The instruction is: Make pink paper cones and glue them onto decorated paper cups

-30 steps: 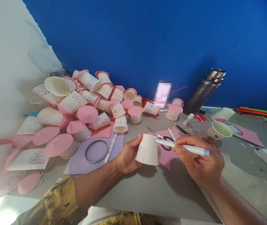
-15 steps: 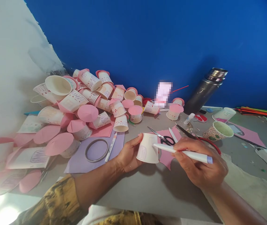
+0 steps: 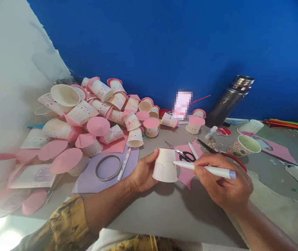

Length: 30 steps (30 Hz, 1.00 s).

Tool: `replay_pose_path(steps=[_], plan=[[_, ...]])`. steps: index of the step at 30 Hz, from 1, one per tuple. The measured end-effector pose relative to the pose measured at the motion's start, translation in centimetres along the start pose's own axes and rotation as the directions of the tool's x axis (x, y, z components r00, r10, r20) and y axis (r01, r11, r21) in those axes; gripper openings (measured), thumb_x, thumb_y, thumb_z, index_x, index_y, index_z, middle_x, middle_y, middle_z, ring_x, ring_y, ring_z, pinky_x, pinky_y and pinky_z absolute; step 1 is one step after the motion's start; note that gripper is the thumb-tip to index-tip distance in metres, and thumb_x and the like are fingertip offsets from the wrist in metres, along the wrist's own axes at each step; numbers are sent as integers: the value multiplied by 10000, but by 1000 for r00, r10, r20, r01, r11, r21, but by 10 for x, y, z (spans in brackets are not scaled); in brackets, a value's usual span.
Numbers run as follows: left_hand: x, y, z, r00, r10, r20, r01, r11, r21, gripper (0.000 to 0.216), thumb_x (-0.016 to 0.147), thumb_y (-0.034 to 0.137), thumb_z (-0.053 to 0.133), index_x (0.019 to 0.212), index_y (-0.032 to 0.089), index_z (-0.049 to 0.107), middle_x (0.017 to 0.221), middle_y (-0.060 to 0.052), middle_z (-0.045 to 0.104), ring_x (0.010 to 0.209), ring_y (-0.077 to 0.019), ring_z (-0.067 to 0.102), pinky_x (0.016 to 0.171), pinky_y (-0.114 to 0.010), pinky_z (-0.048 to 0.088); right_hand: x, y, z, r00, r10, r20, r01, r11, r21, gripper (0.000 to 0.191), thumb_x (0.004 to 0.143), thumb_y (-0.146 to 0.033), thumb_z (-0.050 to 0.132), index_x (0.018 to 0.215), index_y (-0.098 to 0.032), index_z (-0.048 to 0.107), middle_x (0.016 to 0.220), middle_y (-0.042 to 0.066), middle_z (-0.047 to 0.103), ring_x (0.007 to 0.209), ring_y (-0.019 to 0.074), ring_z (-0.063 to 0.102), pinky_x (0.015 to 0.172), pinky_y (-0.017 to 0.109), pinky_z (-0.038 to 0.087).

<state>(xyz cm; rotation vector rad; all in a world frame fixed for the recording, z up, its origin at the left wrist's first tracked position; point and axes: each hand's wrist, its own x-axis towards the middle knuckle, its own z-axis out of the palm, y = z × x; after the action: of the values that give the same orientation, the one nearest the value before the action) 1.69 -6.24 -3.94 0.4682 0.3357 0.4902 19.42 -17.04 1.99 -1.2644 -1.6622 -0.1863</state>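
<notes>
Grey table [image 3: 164, 212]: left hand [image 3: 142, 172] fingers wrapped round inverted paper cup [image 3: 164, 165]; right hand [image 3: 223, 184] fingers pinching marker [image 3: 203, 169].

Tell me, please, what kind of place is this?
Probably a craft worktable, at home or in a classroom. A heap of decorated paper cups lies by the blue wall, scissors rest on pink paper, and the left hand holds a white cup while the right hand holds a marker.
</notes>
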Motion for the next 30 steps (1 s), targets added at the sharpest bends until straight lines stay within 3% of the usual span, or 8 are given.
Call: replay_pose_path(steps=[6, 11, 17, 23, 30], plan=[[0, 0, -3, 998, -5, 58, 4, 1000, 8, 479, 967, 474, 544, 1242, 102, 667, 991, -156, 760, 874, -313, 724, 856, -502, 533, -4, 2, 0, 998, 35, -46, -35, 999, -6, 66, 882, -162, 636, 839, -206, 656, 643, -38, 675, 488, 97, 582, 498, 223, 463], [0, 0, -1, 998, -5, 70, 3, 1000, 31, 511, 972, 492, 516, 1269, 98, 647, 988, -188, 755, 919, -325, 713, 840, -500, 531, -7, 6, 1, 987, 38, -154, -43, 999, -30, 60, 871, -154, 665, 868, -212, 681, 749, -8, 728, 605, 135, 664, 565, 248, 503], [-1, 1, 1, 997, -24, 70, 21, 999, 48, 506, 966, 498, 527, 1260, 107, 658, 984, -164, 757, 870, -325, 723, 850, -500, 519, 0, 1, -2, 998, 57, 4, -57, 998, 16, 80, 892, -175, 627, 834, -222, 657, 575, -44, 656, 468, 124, 592, 474, 244, 466], [0, 1, -1, 999, -15, 45, 15, 1000, 5, 480, 950, 468, 574, 1245, 100, 664, 1020, -140, 749, 876, -305, 713, 853, -487, 523, 0, 1, -3, 1000, 2, 11, -2, 1000, 22, 75, 878, -162, 639, 844, -228, 654, 603, -46, 660, 494, 123, 602, 488, 244, 460], [-1, 0, 1, 1000, -13, 14, 12, 996, 84, 487, 945, 490, 572, 1215, 100, 683, 950, -158, 757, 856, -307, 714, 839, -463, 524, -4, 3, -1, 1000, 22, -17, -22, 1000, 14, 70, 885, -170, 646, 879, -232, 679, 616, -27, 683, 523, 153, 639, 486, 260, 482]])
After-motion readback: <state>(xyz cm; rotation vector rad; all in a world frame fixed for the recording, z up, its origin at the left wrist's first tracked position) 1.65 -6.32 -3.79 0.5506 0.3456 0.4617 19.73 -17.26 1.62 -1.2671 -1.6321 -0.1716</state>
